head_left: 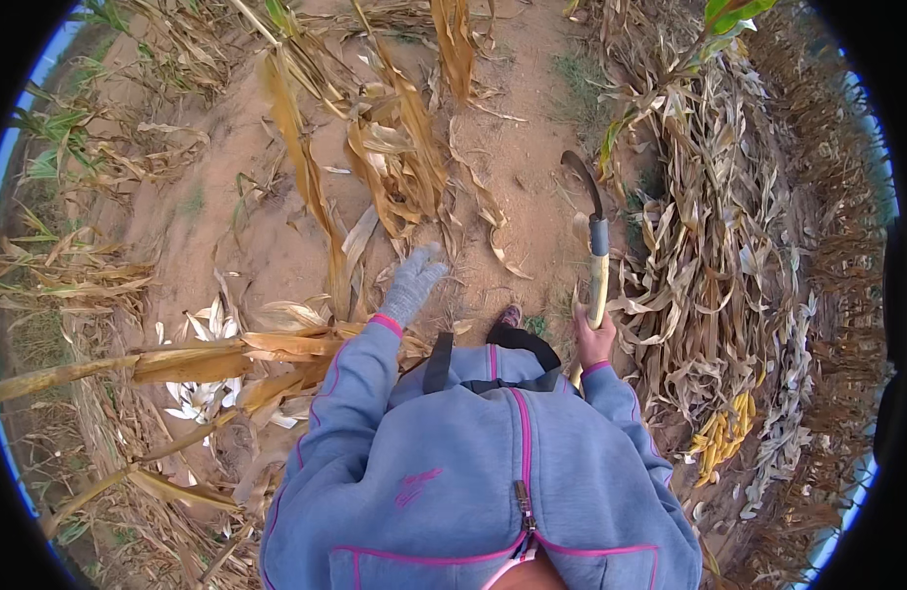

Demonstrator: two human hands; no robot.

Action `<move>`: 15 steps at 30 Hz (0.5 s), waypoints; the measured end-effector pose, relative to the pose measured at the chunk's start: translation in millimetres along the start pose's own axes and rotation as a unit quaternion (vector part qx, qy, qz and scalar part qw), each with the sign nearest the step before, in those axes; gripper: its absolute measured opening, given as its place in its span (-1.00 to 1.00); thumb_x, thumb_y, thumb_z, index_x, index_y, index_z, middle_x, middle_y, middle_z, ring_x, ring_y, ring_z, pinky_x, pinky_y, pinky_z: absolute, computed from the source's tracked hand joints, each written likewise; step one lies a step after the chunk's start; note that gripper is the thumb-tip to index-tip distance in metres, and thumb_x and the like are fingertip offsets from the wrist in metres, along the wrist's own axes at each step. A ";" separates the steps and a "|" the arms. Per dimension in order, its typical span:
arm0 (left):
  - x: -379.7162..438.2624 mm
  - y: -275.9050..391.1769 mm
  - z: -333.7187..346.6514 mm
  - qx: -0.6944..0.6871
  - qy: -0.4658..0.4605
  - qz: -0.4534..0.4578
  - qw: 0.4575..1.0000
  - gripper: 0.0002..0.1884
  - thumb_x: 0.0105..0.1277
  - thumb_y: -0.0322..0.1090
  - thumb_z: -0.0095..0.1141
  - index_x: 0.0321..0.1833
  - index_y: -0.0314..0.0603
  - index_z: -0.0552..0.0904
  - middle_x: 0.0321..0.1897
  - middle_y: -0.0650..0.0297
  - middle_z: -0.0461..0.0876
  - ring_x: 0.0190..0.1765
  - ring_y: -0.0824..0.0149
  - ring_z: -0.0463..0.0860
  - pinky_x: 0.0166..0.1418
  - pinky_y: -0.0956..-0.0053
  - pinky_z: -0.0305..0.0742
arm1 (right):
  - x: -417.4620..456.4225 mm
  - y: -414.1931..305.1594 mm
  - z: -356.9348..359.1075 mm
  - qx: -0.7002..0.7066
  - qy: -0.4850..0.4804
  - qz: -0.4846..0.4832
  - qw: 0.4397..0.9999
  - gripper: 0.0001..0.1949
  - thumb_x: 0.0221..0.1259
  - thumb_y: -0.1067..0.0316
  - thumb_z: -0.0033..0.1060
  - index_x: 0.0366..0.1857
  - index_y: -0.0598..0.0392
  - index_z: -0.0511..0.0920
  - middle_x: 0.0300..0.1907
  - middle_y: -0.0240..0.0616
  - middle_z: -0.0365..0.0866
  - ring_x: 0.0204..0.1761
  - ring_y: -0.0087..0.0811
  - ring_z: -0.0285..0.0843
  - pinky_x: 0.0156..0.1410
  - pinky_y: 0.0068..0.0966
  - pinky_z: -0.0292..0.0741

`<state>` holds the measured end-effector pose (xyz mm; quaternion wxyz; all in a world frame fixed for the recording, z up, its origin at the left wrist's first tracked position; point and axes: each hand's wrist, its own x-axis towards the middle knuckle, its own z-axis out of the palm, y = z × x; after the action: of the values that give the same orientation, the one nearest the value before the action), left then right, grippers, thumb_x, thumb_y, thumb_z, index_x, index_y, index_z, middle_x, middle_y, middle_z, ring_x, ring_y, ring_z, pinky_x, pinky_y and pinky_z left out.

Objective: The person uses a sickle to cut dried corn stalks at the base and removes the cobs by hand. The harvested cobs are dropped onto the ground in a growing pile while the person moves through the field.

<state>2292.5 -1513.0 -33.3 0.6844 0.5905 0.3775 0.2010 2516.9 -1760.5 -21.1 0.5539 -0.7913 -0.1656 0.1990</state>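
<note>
In a grey knit glove, my left hand (415, 286) reaches forward with its fingers extended and a little apart, and I see nothing in it. Just beyond it hang the dry brown leaves of standing corn stalks (402, 162). My right hand (595, 341), bare, is closed around the pale wooden handle of a sickle (599, 284). A grey sleeve joins the handle to the sickle's dark curved blade, which points away from me over bare soil. More dry corn stalks (188, 361) lean past my left forearm.
Along the right runs a thick heap of cut, dry corn stalks (704, 251). Near its lower end lies a pile of yellow corn cobs (725, 435). White husks (206, 391) lie on the left. My shoe (510, 316) stands on sandy soil (512, 169).
</note>
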 end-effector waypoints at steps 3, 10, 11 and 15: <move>57.5 -7.0 10.1 -0.094 0.068 -0.040 0.992 -0.49 0.23 -0.42 0.03 0.26 -0.26 0.28 0.22 0.14 0.30 0.22 0.32 0.33 0.22 0.48 0.29 | 52.1 8.0 -11.1 -0.020 -0.023 -0.040 0.999 -0.79 0.03 0.32 0.28 -0.37 0.22 0.52 -0.63 -0.49 0.42 -0.53 -0.73 0.29 -0.42 -0.66 0.34; 182.1 -50.8 -19.3 -0.187 0.277 -0.025 0.942 -0.47 0.19 -0.43 0.04 0.26 -0.06 0.28 -0.31 0.38 0.42 -0.43 0.51 0.42 -0.46 0.61 0.35 | 118.8 -2.7 -27.4 -0.112 -0.098 -0.081 0.986 -0.81 0.02 0.34 0.27 -0.35 0.22 0.55 -0.68 -0.42 0.41 -0.56 -0.73 0.28 -0.44 -0.63 0.33; 197.2 -54.4 -28.2 -0.180 0.311 -0.021 0.933 -0.46 0.18 -0.43 0.05 0.26 -0.04 0.27 -0.37 0.40 0.39 -0.48 0.52 0.38 -0.50 0.62 0.31 | 127.7 -3.7 -24.4 -0.119 -0.107 -0.050 0.986 -0.82 0.03 0.34 0.26 -0.38 0.22 0.54 -0.67 -0.41 0.43 -0.56 -0.72 0.30 -0.44 -0.63 0.34; 250.2 -49.6 -60.7 -0.147 0.432 -0.102 0.884 -0.37 0.12 -0.37 0.13 0.27 0.00 0.20 -0.35 0.35 0.43 -0.50 0.47 0.41 -0.52 0.62 0.32 | 167.4 -1.5 -9.3 -0.108 -0.130 0.019 0.985 -0.83 0.05 0.33 0.27 -0.47 0.21 0.51 -0.64 -0.42 0.47 -0.56 -0.71 0.35 -0.45 -0.63 0.36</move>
<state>2396.9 -1303.8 -151.8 0.5486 0.2962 0.6604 0.4186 2666.4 -1686.8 -38.8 0.4351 -0.8168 -0.2415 0.2920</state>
